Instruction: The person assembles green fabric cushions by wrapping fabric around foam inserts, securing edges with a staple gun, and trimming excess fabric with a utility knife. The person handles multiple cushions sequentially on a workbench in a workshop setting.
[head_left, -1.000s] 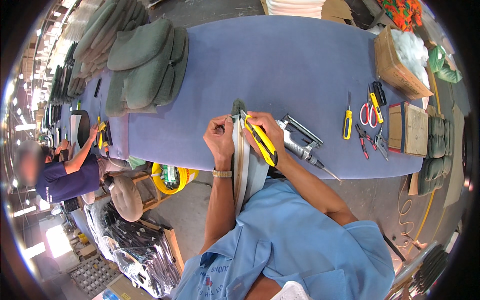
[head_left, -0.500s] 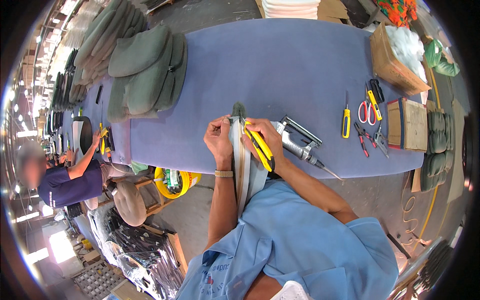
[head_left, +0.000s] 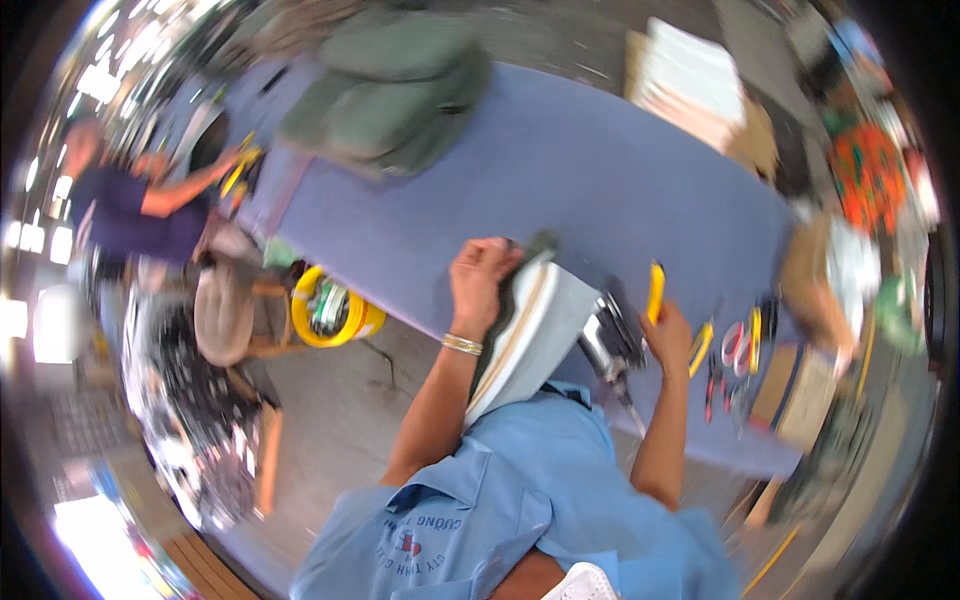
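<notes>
A long, curved pale-grey panel (head_left: 555, 315), edged in dark green fabric (head_left: 520, 290), leans from the table's near edge against my body. My left hand (head_left: 480, 285) is closed on its fabric edge near the far end, fingers pinched together. To the right, away from the panel, my right hand (head_left: 668, 332) grips a yellow utility knife (head_left: 656, 288) that points up and away; its blade is too blurred to make out. Between the panel and my right hand lies a silver-and-black staple gun (head_left: 610, 342) with an air hose fitting.
Right of my hand lie a yellow screwdriver (head_left: 702, 348), scissors (head_left: 735, 350), pliers (head_left: 714, 385) and a small box (head_left: 805, 400). Dark green cushions (head_left: 390, 95) are stacked at the far left of the blue table (head_left: 590, 170). A yellow bucket (head_left: 368, 318) and a co-worker (head_left: 140, 210) are leftward.
My right hand has drawn away from the panel to the right with the utility knife. My left hand stays at the panel's edge. The whole view has turned and blurred.
</notes>
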